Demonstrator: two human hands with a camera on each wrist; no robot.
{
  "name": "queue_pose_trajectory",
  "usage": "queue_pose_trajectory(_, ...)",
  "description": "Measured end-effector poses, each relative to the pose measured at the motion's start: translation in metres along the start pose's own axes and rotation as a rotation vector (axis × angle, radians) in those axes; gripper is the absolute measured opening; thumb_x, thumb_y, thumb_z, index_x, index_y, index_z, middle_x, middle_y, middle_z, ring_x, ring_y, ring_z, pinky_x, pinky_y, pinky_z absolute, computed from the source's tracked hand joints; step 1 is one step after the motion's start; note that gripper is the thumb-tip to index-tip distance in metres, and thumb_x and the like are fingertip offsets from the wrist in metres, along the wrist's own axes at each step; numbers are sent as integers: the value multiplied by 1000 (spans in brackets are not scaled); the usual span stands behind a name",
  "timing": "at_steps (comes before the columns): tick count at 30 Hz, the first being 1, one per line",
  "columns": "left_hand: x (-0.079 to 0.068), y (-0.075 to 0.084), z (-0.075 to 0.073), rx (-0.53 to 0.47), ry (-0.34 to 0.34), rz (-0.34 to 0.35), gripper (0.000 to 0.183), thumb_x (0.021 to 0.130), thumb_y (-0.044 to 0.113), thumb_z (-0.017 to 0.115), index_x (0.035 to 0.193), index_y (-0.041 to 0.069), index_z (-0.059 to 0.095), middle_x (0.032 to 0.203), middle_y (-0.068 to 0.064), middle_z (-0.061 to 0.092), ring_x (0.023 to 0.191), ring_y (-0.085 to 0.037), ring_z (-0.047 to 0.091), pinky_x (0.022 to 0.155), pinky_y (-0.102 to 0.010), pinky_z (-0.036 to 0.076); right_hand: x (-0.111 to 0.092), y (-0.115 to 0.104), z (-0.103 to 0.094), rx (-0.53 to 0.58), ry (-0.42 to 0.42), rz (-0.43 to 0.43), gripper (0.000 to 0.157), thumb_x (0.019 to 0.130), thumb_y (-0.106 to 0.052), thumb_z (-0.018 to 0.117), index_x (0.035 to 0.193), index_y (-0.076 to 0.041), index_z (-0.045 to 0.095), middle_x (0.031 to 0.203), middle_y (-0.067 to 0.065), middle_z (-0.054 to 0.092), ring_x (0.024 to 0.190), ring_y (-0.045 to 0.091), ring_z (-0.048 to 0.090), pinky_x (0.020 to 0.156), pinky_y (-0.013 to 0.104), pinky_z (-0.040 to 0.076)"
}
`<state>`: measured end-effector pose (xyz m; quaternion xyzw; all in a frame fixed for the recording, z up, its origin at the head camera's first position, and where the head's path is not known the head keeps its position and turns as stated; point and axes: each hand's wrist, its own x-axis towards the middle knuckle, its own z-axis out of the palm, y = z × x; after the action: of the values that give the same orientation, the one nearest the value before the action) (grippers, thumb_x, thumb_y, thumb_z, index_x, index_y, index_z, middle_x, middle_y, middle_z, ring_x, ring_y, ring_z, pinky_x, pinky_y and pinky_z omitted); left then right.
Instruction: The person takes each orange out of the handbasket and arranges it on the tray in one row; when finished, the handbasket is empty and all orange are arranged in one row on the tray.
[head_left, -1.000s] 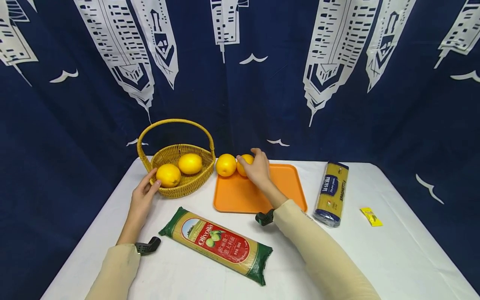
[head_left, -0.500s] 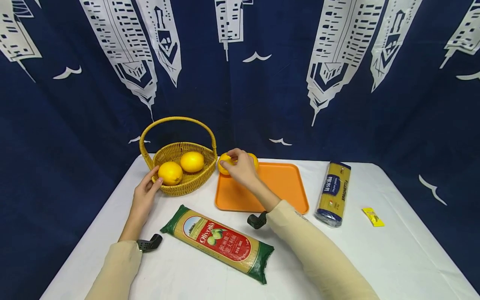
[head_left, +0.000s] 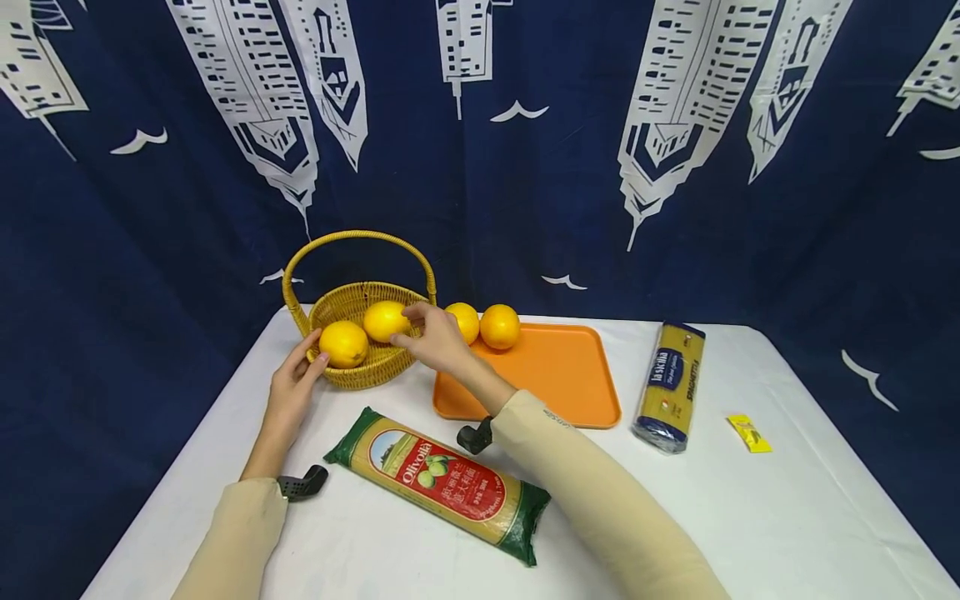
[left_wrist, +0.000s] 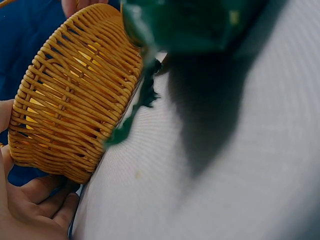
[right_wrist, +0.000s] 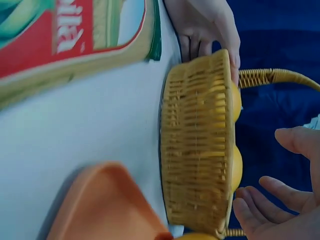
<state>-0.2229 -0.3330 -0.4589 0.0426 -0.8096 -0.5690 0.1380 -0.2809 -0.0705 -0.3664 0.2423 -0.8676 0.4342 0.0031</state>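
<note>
My left hand [head_left: 291, 382] grips the near left rim of a wicker basket [head_left: 369, 372], thumb on the rim and fingers under the outer wall. Inside the basket lie two lemons, a near one [head_left: 344, 344] beside that thumb and a farther one [head_left: 386, 322]. Over the basket's right rim, my right hand [head_left: 437, 340] reaches in with thumb and fingers apart at the farther lemon. The right wrist view shows those spread fingers [right_wrist: 272, 202] just above the rim, holding nothing. Two oranges [head_left: 500, 327] sit side by side at the orange tray's far left corner, one partly behind my right hand.
The orange tray [head_left: 558, 375] lies right of the basket. In front is a green-ended spaghetti pack [head_left: 442, 483], under the right forearm's path. A blue-ended spaghetti pack [head_left: 670, 387] and a small yellow packet [head_left: 748, 433] lie at the right. A dark blue curtain [head_left: 510, 208] hangs behind.
My right hand has moved left from the oranges on the tray to the lemon in the basket, carrying nothing. My left hand keeps its grip on the basket.
</note>
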Motion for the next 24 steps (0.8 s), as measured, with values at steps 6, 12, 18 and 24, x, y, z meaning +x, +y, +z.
queue_pose_trajectory(6, -2, 2, -7, 5, 9, -14, 61, 108, 48, 57, 164, 33, 39, 172, 1, 33, 156, -25, 36, 125, -33, 35, 12, -14, 26, 34, -40, -28, 52, 96, -27, 78, 139, -2, 63, 136, 15, 69, 125, 28, 67, 107, 34, 54)
queue_pose_trajectory(12, -6, -1, -12, -2, 1, -1, 62, 108, 48, 56, 165, 32, 37, 172, -1, 33, 154, -26, 38, 108, -5, 36, 24, -24, 51, 25, -86, -13, 53, 96, -28, 79, 141, -5, 63, 138, 12, 70, 124, 24, 69, 105, 28, 55)
queue_pose_trajectory(18, -5, -3, -11, -7, 7, 5, 61, 109, 48, 55, 165, 31, 37, 172, -1, 33, 154, -26, 38, 112, -9, 37, 33, -28, 65, -20, -110, -12, 55, 97, -30, 78, 144, -7, 62, 138, 9, 70, 125, 22, 68, 104, 28, 55)
queue_pose_trajectory(24, 1, -2, -4, -5, -13, 13, 61, 108, 49, 56, 164, 33, 38, 172, -1, 33, 155, -25, 39, 125, -38, 36, 41, -28, 72, -189, -137, 10, 63, 98, -36, 76, 153, -13, 54, 145, 5, 65, 128, 23, 64, 106, 37, 54)
